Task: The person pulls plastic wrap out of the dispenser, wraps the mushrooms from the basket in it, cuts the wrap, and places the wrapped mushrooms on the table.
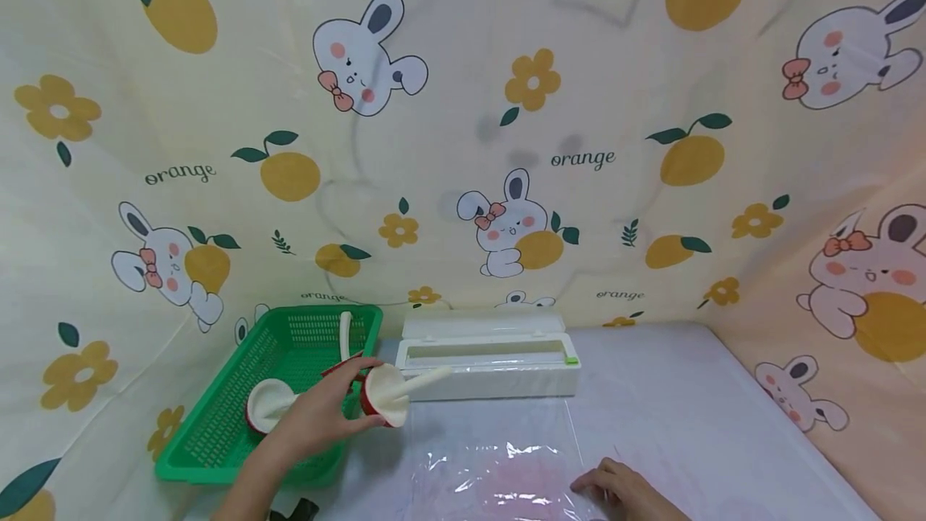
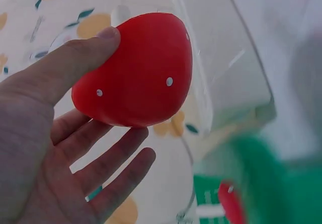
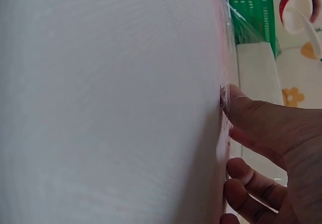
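Gripping red strawberry-shaped bowl (image 1: 379, 387) in left hand (image 1: 333, 407), thumb on white-dotted wall, lower fingers splayed. Holding it above table (image 1: 651, 392), by green mesh basket's (image 1: 311, 336) 3 o'clock side, white inside exposed, white handle (image 1: 428, 379) poking toward 2 o'clock. Touching clear film (image 1: 499, 465) at its 3 o'clock edge with right hand (image 1: 628, 493), fingers bent; can't tell if pinching. Seeing white film dispenser box (image 1: 488, 383) at film's 12 o'clock, green slider (image 1: 571, 360) at box's 3 o'clock end. In basket: seeing second bowl (image 1: 264, 399), partly hidden by forearm, plus another handle (image 1: 345, 336) at 2 o'clock corner. Seeing bunny-and-orange printed cloth (image 1: 615, 215) toward 12 o'clock.
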Available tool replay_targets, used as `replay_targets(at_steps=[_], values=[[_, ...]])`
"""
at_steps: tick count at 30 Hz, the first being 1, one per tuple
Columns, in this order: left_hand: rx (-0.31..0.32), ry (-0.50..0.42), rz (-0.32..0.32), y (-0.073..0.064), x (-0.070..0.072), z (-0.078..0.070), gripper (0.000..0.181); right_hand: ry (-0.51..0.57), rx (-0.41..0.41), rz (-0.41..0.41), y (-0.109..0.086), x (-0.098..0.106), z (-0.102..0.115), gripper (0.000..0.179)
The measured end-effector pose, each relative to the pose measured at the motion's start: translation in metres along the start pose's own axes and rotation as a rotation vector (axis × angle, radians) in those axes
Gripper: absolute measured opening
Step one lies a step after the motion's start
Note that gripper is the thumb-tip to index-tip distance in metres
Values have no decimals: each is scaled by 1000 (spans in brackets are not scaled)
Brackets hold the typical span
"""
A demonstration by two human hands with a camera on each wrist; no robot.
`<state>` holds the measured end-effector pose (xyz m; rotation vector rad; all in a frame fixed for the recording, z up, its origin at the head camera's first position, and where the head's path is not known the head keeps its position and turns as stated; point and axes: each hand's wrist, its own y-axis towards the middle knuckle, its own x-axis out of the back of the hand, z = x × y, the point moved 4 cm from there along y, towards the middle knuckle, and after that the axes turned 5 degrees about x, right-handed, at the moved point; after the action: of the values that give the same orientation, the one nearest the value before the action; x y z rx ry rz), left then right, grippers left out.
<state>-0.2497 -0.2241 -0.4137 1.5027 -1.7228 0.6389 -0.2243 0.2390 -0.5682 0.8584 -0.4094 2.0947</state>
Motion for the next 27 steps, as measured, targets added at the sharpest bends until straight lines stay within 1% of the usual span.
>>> replay_targets(at_steps=[2, 6, 8, 11, 13, 15, 19, 20, 22, 23, 25, 27], values=[[-11, 9, 10, 1, -8, -4, 81, -4, -1, 2, 0, 0, 1, 47], [-43, 3, 37, 4, -21, -10, 82, -30, 31, 3, 1, 0, -1, 47], [-57, 0, 51, 7, -27, -12, 82, -35, 56, 5, 0, 0, -1, 47], [-83, -1, 75, 12, -39, -16, 82, -28, 70, 2, -1, 1, 1, 47], [-96, -3, 95, 15, -48, -19, 83, -6, 73, 1, -2, 1, 3, 45], [-117, -1, 110, 18, -58, -24, 83, 16, 57, 0, -3, 1, 4, 43], [-166, 6, 136, 21, -81, -33, 83, 29, 38, 3, -2, 3, 6, 42], [-175, 8, 141, 22, -87, -36, 82, 27, 32, 3, -1, 2, 3, 42], [-170, 5, 161, 22, -98, -41, 81, 30, 15, 5, -1, 2, 2, 43], [-169, 11, 168, 23, -103, -43, 80, 25, 19, 5, -1, 2, 1, 43], [-146, 11, 190, 24, -111, -48, 80, 14, 23, 2, 0, 2, 0, 43], [-118, 36, 206, 26, -118, -51, 80, 9, 20, 0, -1, 1, 1, 44]])
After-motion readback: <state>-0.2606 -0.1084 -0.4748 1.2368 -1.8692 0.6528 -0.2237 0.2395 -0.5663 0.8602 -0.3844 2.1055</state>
